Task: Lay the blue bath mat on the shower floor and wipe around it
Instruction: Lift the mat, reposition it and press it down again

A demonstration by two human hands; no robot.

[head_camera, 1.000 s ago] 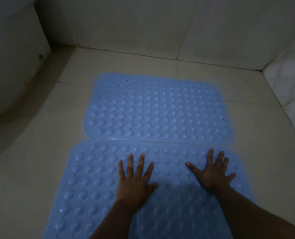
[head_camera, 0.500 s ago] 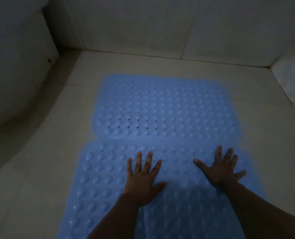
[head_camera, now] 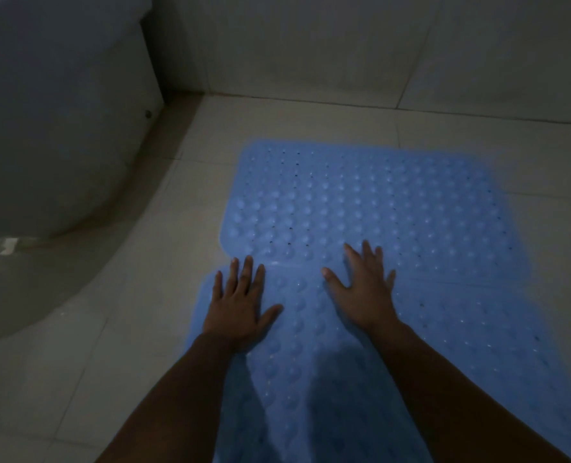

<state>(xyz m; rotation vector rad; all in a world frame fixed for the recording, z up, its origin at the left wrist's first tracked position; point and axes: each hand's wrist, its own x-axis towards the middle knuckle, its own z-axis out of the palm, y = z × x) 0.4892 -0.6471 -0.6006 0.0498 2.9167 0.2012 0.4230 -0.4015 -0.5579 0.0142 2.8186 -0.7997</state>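
Two blue bubbled bath mats lie flat on the pale tiled floor (head_camera: 117,345), edge to edge. The far mat (head_camera: 394,208) reaches toward the back wall; the near mat (head_camera: 461,335) runs down to the bottom of the view. My left hand (head_camera: 240,305) rests flat, fingers spread, on the near mat's left far corner, fingertips at the seam. My right hand (head_camera: 366,289) lies flat with fingers spread across the seam, its fingertips on the far mat. Neither hand holds anything.
A large white curved fixture (head_camera: 56,128) stands at the left, its base close to the mats' left edge. The tiled back wall (head_camera: 344,45) rises beyond the far mat. Bare floor tiles lie left of the mats.
Both hands have slid forward and left over the near mat, up to the seam. The view has shifted left, so the mats now sit further right.
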